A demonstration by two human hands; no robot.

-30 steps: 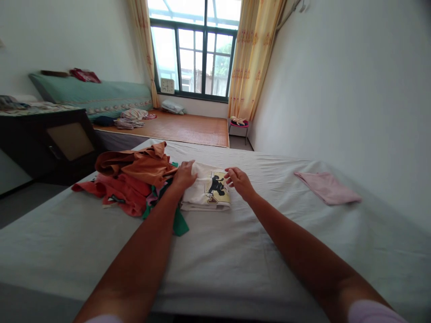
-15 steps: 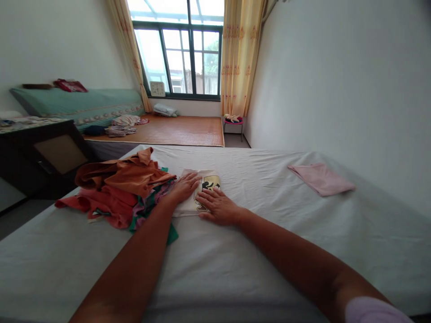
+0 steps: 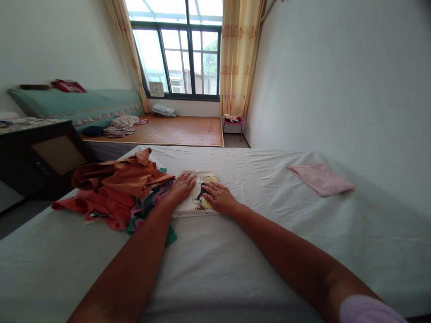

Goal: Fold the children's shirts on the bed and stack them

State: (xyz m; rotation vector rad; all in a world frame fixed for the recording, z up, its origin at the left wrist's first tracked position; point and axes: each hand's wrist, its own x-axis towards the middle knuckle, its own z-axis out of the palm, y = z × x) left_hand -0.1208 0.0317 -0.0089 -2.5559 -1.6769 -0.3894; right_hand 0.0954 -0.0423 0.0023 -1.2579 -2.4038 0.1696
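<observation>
Folded pale garment [image 3: 193,205] lies on the white sheet [image 3: 262,179], right of the clothes pile [image 3: 117,184]. Left hand [image 3: 182,186] and right hand [image 3: 220,197] rest on it, fingers extended, gripping nothing. Light, even outward pressure likely smooths it best.

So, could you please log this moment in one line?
left hand: on folded white garment; right hand: on its print; pink cloth: far right

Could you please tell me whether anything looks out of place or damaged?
No damage shows; only the rumpled orange, red and green cloth pile looks untidy, sprawling on the white sheet beside the folded cream printed cloth.
</observation>
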